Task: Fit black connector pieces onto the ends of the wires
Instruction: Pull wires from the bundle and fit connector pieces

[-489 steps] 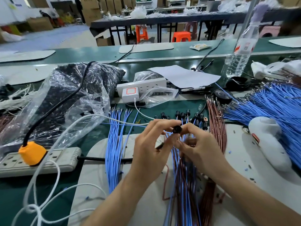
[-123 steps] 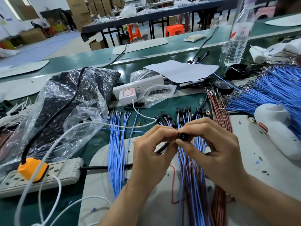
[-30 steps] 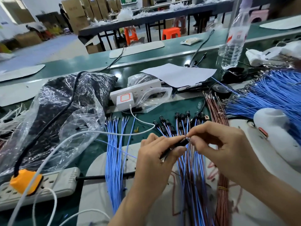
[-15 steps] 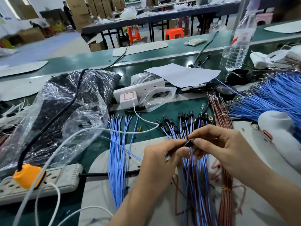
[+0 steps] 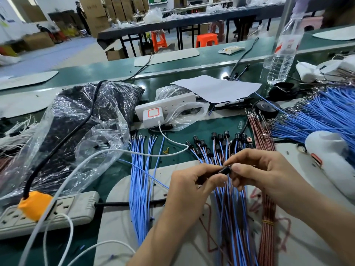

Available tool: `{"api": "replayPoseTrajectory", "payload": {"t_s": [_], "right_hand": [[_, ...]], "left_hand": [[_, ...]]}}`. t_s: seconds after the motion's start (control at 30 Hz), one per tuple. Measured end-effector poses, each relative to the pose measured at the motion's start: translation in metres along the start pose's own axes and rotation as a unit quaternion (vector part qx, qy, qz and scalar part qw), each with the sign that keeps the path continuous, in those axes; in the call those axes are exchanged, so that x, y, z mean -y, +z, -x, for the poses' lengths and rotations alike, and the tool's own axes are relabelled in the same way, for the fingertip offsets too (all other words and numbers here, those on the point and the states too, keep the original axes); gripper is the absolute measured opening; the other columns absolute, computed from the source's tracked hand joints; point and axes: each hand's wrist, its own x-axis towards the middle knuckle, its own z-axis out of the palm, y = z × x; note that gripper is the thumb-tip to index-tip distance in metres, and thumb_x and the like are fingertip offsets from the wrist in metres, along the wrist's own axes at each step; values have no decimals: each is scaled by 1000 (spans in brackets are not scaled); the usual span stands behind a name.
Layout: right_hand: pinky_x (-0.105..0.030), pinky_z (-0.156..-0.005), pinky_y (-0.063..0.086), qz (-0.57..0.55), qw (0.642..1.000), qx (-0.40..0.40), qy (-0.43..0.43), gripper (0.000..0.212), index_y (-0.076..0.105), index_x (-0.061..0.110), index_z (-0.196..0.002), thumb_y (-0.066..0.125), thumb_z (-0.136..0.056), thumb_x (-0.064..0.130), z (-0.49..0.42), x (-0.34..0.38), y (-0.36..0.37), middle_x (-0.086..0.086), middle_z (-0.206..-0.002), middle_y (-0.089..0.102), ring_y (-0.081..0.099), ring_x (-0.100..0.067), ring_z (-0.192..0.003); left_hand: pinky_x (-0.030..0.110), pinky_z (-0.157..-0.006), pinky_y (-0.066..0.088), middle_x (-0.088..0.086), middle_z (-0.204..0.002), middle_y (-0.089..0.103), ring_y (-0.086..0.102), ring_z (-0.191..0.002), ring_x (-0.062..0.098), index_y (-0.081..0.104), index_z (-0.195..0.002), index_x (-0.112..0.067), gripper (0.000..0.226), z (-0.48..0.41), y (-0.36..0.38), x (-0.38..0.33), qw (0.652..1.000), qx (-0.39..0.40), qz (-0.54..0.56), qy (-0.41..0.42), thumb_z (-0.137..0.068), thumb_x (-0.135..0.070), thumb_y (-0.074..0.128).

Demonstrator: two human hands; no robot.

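Green bench [image 5: 199, 129] carries a pale mat [image 5: 119, 217], where blue and brown wires [image 5: 232, 223] fan out. Over them the left hand [image 5: 189, 191] and right hand [image 5: 269, 175] meet, both pinching one black connector [image 5: 225, 170] held between their fingertips. Fitted connectors [image 5: 221, 141] lie just beyond.

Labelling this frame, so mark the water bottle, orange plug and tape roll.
water bottle [image 5: 285, 46], head view, on its label.
orange plug [image 5: 34, 204], head view, top face.
tape roll [image 5: 272, 113], head view, front side wall.
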Motion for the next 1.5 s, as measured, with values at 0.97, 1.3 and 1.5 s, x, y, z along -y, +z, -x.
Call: {"api": "replayPoseTrajectory", "payload": {"t_s": [0.97,1.3,1.5], "right_hand": [[-26,-60,57,-93,991,60,72,34,76,3,-88,85,-60,19,-4,-1,-5,-27,-79,70,71,-29,-67],[-23,-59,55,-293,948,80,100,54,70,6,-92,94,-52,33,-7,-13,7,-11,-77,57,60,-14,-63],[-18,-44,48,-289,936,110,170,70,67,-1,-92,95,-43,40,-4,-12,7,-8,-63,56,54,-10,-50]], "left_hand": [[15,-56,45,-15,-63,65,57,-53,1,69,-74,-36,16,0,0,5,994,32,108,-11,-79,-20,68],[14,-58,45,-15,-66,65,58,-58,-1,68,-92,-26,12,-1,2,2,993,-1,114,41,-81,-30,65],[17,-61,47,-9,-76,69,65,-68,8,66,-103,-24,18,1,5,3,987,42,142,57,-89,-13,59]]}}
